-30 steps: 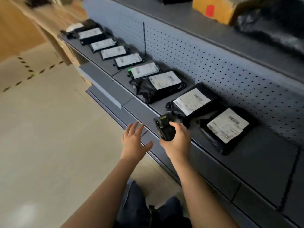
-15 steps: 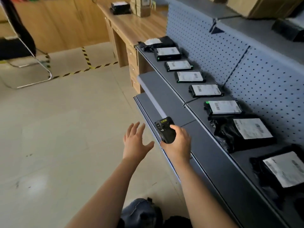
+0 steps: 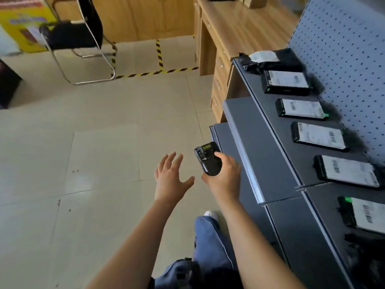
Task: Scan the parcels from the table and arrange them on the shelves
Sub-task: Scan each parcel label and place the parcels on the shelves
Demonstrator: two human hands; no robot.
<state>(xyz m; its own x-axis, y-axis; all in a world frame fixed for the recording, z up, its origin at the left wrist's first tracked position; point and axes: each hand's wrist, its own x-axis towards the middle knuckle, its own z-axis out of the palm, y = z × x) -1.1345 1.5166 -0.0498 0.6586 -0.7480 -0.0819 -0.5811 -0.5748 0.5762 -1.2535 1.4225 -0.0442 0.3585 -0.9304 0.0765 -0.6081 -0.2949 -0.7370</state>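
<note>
Swung left since a moment ago: chair [image 3: 80, 38] far left, left hand [image 3: 171, 180] spread wide over the tiles [image 3: 93, 142], right hand [image 3: 226, 174] gripping the scanner [image 3: 208, 161] (thumb on top), labelled parcels [image 3: 319, 136] lined along the shelf [image 3: 270, 142] just right.

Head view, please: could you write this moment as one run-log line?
right hand grips scanner | left hand open, empty | labelled parcels lie in a row on shelf | wooden table ahead
</note>
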